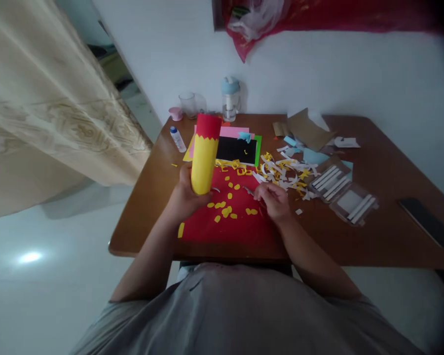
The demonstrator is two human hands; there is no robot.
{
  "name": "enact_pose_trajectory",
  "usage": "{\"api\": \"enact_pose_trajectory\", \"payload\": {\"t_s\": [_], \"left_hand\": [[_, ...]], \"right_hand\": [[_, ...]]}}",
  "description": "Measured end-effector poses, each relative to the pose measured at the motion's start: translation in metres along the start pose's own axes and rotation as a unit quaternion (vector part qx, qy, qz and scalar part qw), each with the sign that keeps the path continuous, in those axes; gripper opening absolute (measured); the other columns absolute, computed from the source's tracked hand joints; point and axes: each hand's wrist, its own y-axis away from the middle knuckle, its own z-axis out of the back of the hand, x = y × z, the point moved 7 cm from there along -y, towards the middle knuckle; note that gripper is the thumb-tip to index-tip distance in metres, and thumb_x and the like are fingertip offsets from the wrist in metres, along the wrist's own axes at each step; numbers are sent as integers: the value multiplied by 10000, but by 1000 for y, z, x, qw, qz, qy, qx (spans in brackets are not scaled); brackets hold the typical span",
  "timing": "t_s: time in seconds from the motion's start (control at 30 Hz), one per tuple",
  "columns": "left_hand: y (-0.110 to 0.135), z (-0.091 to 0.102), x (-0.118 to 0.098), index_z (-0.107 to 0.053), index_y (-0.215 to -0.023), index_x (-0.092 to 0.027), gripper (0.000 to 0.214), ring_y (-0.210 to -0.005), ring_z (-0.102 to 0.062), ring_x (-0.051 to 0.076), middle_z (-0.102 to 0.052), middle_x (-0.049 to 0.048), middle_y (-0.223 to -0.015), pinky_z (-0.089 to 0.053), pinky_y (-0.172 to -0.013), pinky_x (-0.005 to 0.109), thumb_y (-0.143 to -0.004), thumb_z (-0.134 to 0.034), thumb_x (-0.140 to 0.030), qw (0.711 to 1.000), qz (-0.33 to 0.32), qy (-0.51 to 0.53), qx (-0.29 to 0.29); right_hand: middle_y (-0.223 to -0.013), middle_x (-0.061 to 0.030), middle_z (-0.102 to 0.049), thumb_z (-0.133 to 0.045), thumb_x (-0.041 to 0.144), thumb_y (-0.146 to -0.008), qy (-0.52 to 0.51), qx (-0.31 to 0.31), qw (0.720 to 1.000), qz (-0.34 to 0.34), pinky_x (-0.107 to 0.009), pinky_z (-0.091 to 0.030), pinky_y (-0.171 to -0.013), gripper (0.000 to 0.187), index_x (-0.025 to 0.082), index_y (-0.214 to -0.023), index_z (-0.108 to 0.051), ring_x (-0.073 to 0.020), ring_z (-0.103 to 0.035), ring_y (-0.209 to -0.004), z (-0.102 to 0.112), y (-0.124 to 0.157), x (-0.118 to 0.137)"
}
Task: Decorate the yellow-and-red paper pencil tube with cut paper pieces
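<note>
Tube (204, 162), yellow with a zigzag-edged red top, is standing nearly upright over the left side of a red sheet (237, 231), its top leaning slightly right; whether its base is touching the sheet, the view is not showing. The left hand (187, 195) is gripping its lower part, with the thumb lying across the bottom. If the wall is being formed of thin paper alone, too tight a squeeze would probably be denting it, while a loose hold would be letting it slip.

The right hand (274, 199) is pinching a slim grey object (248, 191), too small to identify, with its tip pointing towards small yellow pieces (226, 211). Those are lying scattered on the sheet, some overlapping, so a hasty pick could be lifting two together, and a dragging wrist could be scattering them.

Beyond the right hand, a heap of white and yellow scraps (283, 170) is sitting close by; a nudge from the knuckles might be mixing it with the pieces. A blue-capped bottle (177, 139) is standing left of some coloured sheets (235, 131), where a wide swing of the tube might be tipping it. Farther right on the bench (355, 249), an open plastic case (360, 193) is lying beside the scraps.
</note>
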Motion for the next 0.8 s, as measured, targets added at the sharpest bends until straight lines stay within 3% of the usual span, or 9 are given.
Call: {"api": "enact_pose_trajectory", "payload": {"t_s": [0.13,0.27,0.33,0.37,0.47,0.63,0.8], "left_hand": [[11,39,13,-383,-1713,-209,988,-1324,-785,394,-712,188,-1564,-645,-1102,513,-839,-832,-305,979,6,-202,14],[6,50,36,-382,-1757,-216,916,-1428,-766,434,-697,220,-1654,-634,-1143,521,-906,-720,-193,929,10,-360,82],[-5,47,48,-333,-1809,-188,982,-1451,-759,451,-676,262,-1689,-631,-1150,511,-940,-786,-248,894,7,-428,133],[-12,46,52,-328,-1825,-180,1043,-1458,-753,469,-666,280,-1700,-629,-1149,513,-933,-852,-309,886,4,-440,149],[-32,39,57,-403,-1815,-165,1069,-1455,-745,502,-665,298,-1698,-616,-1157,517,-943,-923,-498,873,-7,-455,177],[-50,26,55,-440,-1809,-108,797,-1500,-707,485,-624,332,-1728,-538,-1254,547,-1173,-610,-558,864,-36,-471,176],[-57,15,62,-440,-1831,-72,778,-1513,-702,507,-662,338,-1685,-527,-1272,593,-1218,-479,-548,865,-55,-467,175]], "right_hand": [[-657,2,-672,-789,765,-1029,4,-63,997,50,-400,-555,-708,600,277,-698,-679,-220,-644,-657,21,-10,28],[-677,-8,-711,-868,749,-966,-2,-89,988,125,-432,-591,-743,542,312,-681,-718,-235,-698,-685,40,-26,88],[-702,-31,-747,-824,716,-1015,21,-67,978,196,-461,-616,-747,497,340,-699,-753,-253,-723,-700,41,-30,127],[-650,-18,-708,-842,675,-999,11,-100,962,255,-457,-593,-682,460,349,-685,-759,-250,-693,-641,46,-27,148],[-723,-40,-760,-819,567,-1040,44,-56,961,267,-504,-638,-787,344,373,-756,-830,-280,-747,-740,35,-24,179],[-754,-17,-773,-822,573,-1041,55,-41,960,273,-490,-637,-729,347,359,-769,-796,-269,-749,-716,19,-7,190],[-756,-55,-798,-811,499,-1103,53,14,964,259,-480,-634,-754,336,337,-810,-836,-256,-767,-726,11,-4,182]]}}
